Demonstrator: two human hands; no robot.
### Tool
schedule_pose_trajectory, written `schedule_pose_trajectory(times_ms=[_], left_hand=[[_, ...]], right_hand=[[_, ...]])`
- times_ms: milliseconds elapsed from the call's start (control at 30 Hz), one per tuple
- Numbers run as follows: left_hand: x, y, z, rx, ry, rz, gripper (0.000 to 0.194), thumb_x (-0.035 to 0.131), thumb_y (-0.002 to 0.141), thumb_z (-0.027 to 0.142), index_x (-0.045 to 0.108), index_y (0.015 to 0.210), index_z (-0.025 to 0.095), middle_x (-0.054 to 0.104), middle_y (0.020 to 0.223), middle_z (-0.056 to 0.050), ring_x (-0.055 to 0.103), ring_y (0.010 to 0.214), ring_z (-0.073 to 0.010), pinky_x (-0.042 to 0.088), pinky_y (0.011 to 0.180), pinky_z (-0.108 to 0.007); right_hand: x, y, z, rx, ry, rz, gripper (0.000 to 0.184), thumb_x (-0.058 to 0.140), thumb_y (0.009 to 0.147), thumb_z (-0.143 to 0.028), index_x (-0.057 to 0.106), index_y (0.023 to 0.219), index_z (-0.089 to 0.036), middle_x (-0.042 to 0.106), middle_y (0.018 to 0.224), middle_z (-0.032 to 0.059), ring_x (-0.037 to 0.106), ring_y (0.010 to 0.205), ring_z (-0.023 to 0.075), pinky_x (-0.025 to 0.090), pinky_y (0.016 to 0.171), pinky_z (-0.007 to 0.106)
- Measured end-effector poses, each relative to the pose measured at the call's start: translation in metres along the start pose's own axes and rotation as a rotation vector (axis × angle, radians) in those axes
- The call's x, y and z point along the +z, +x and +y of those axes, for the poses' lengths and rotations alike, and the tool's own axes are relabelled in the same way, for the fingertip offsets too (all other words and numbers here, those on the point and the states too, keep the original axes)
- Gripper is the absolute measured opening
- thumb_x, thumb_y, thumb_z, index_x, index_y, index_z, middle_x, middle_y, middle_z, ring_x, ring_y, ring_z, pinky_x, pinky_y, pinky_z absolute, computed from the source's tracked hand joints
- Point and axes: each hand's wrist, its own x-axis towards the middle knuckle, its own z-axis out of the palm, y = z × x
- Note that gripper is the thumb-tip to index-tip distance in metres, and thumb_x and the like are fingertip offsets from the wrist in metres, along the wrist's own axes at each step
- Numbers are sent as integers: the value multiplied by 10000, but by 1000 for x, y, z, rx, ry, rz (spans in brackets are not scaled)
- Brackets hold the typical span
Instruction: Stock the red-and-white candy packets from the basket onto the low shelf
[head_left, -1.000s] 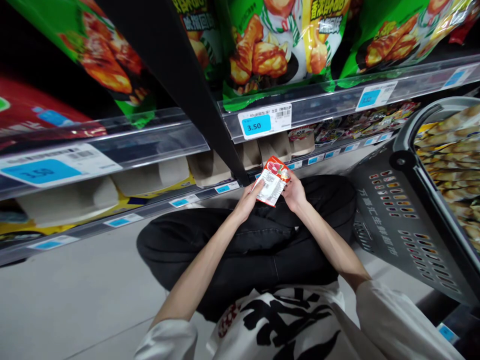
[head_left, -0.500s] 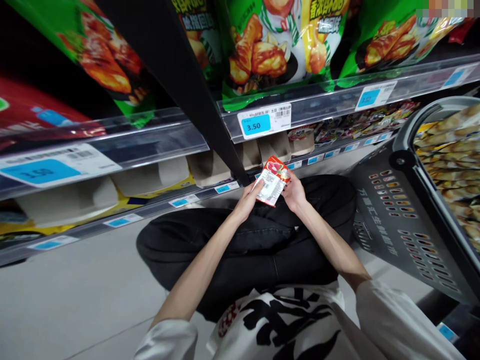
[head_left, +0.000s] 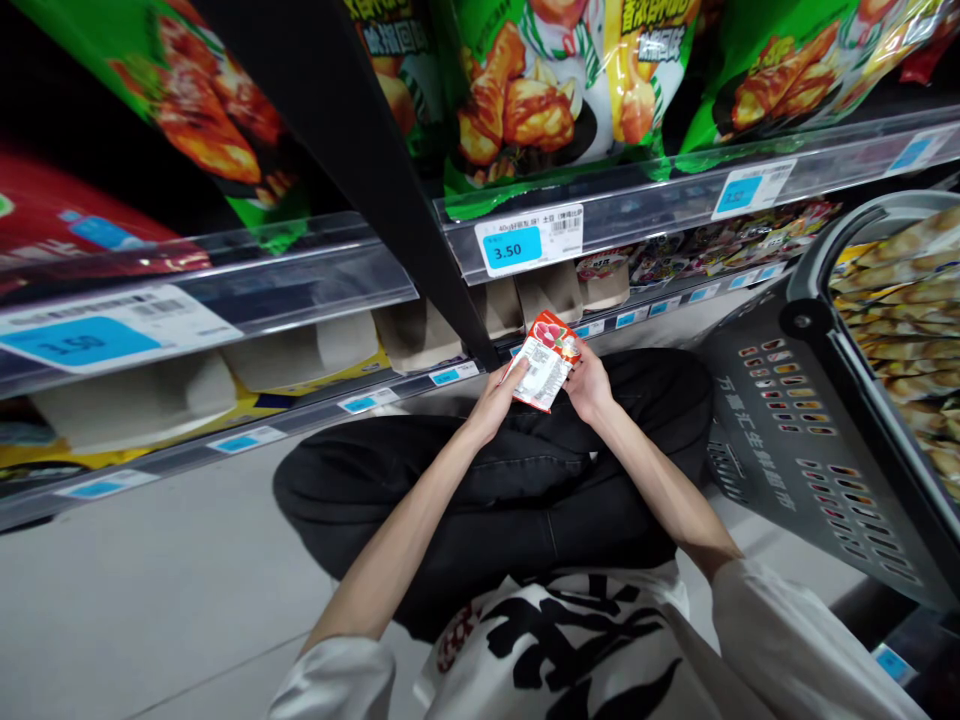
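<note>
Between my two hands is a small red and white snack packet (head_left: 546, 368), tilted, with its printed label side facing up and a picture of pink fruit or candy near its top. My left hand (head_left: 493, 402) grips its left edge, the thumb lying over the label. At the right edge, my right hand (head_left: 589, 385) closes on the packet, its fingertips partly hidden behind it. Both hands are above my crossed legs, just in front of the lower shelf.
A grey shopping basket (head_left: 780, 430) filled with yellow-brown packs stands at my right. Ahead, an upper shelf edge (head_left: 637, 220) with price tags carries green chip bags (head_left: 517, 110). Below it are pale display boxes (head_left: 142, 395). A black upright post (head_left: 360, 130) divides the shelves.
Almost nothing differs; both hands keep the packet in the same place. The view has shifted only very slightly.
</note>
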Motion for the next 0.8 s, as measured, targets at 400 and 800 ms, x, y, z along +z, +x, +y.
schedule_pose_trajectory(times_ms=[400, 800], left_hand=[[0, 0, 0, -4, -6, -11, 693, 755, 784, 674, 726, 1245, 158, 770, 1188, -123, 701, 1149, -326, 511, 1036, -399], [-1, 1, -2, -4, 12, -5, 689, 755, 781, 678, 730, 1233, 158, 776, 1161, -121, 703, 1139, -333, 518, 1020, -412]], right_hand=[[-2, 1, 1, 4, -8, -4, 201, 568, 969, -360, 653, 871, -206, 751, 757, -29, 668, 669, 142, 494, 634, 237], [0, 0, 0, 10, -1, 1, 217, 524, 996, -336, 650, 877, -205, 752, 758, -31, 664, 665, 137, 489, 631, 238]])
